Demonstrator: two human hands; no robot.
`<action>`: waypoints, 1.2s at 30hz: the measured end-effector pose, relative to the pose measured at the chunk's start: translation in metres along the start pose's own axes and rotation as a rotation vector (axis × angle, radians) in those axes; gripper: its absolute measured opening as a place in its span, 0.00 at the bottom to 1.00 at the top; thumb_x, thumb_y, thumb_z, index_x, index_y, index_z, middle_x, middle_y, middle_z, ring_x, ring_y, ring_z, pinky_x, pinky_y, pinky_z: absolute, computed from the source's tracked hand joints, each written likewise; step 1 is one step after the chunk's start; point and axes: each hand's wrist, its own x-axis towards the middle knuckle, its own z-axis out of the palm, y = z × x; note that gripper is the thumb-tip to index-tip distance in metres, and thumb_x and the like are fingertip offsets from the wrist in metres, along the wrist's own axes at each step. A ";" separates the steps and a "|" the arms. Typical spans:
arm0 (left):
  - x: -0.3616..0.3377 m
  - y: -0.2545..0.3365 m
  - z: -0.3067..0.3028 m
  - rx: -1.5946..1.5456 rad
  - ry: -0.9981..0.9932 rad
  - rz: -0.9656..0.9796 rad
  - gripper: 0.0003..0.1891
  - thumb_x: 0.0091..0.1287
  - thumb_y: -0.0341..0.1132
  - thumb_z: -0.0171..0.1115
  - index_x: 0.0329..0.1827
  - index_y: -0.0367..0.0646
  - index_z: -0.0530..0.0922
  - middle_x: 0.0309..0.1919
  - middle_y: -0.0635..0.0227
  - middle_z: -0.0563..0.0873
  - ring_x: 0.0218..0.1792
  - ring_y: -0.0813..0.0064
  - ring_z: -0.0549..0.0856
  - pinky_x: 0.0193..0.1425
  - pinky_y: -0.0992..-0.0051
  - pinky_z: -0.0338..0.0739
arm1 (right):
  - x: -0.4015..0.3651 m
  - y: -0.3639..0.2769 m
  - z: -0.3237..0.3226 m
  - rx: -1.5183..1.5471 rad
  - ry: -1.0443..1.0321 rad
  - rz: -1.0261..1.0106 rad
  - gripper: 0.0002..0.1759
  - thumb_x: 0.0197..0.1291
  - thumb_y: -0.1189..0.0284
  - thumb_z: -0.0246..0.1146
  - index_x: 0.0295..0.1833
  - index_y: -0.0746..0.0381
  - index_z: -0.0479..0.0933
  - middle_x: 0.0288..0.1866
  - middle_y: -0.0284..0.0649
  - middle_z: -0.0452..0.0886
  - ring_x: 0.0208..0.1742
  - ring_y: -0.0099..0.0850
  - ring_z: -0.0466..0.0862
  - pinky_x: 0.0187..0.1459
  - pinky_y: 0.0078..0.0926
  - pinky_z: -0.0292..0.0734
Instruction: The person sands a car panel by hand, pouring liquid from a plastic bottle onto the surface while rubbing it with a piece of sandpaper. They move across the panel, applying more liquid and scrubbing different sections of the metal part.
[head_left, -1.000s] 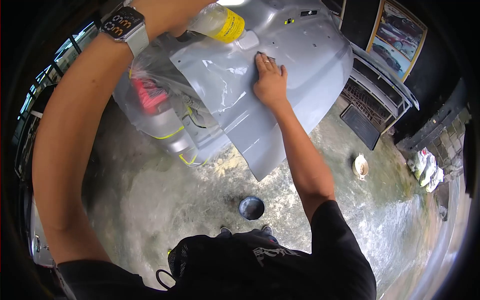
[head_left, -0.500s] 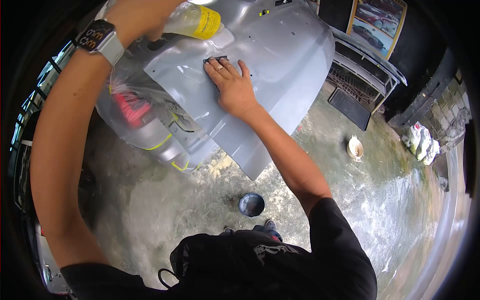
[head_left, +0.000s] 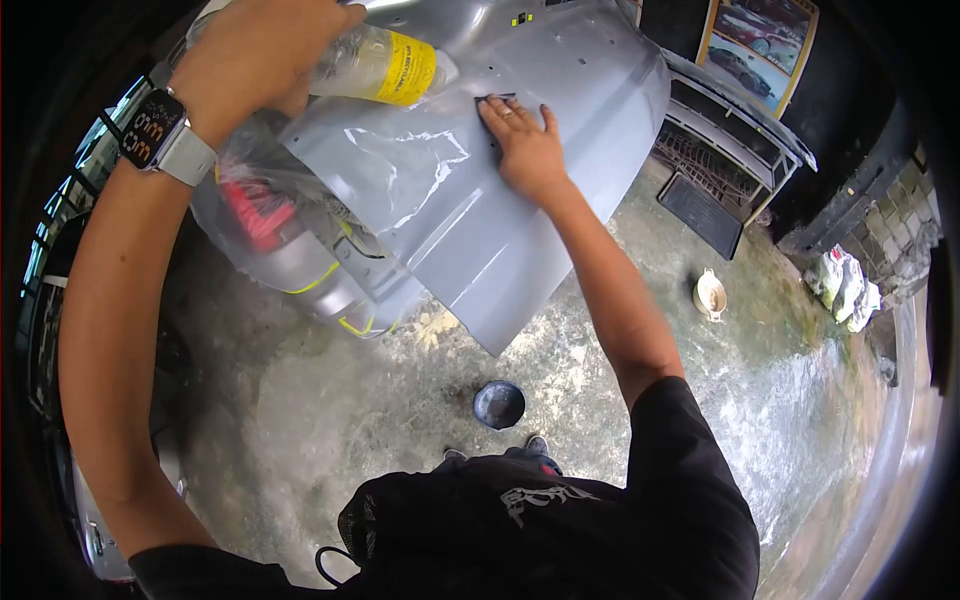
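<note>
A grey car panel [head_left: 400, 190] lies in front of me, with wet streaks shining on its left half. My left hand [head_left: 275, 50], with a watch at its wrist, is closed on a clear plastic bottle [head_left: 345, 65] that has a yellow label. The bottle is tilted over the panel, its neck end toward the right. My right hand [head_left: 525, 140] presses flat on a dark sheet [head_left: 492, 100] on the panel. A ring shows on one finger, and the sheet sticks out past the fingertips.
Below the panel, a dark bucket [head_left: 500, 405] stands on the floor near my feet. A pale basin [head_left: 710, 296] and white bags [head_left: 848, 285] are at the right. Plastic film [head_left: 235, 180] covers car parts at the left. A metal rack [head_left: 730, 130] stands behind.
My right hand has slid to the right across the panel with the dark sheet. The bottle has shifted slightly down, and new wet streaks show on the panel.
</note>
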 end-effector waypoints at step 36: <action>0.093 0.035 -0.021 0.033 -0.158 -0.115 0.16 0.48 0.36 0.80 0.41 0.46 0.91 0.37 0.59 0.93 0.42 0.59 0.93 0.48 0.63 0.87 | 0.047 0.076 0.013 0.090 -0.144 0.197 0.35 0.71 0.73 0.50 0.84 0.48 0.64 0.86 0.31 0.66 0.85 0.40 0.65 0.83 0.61 0.49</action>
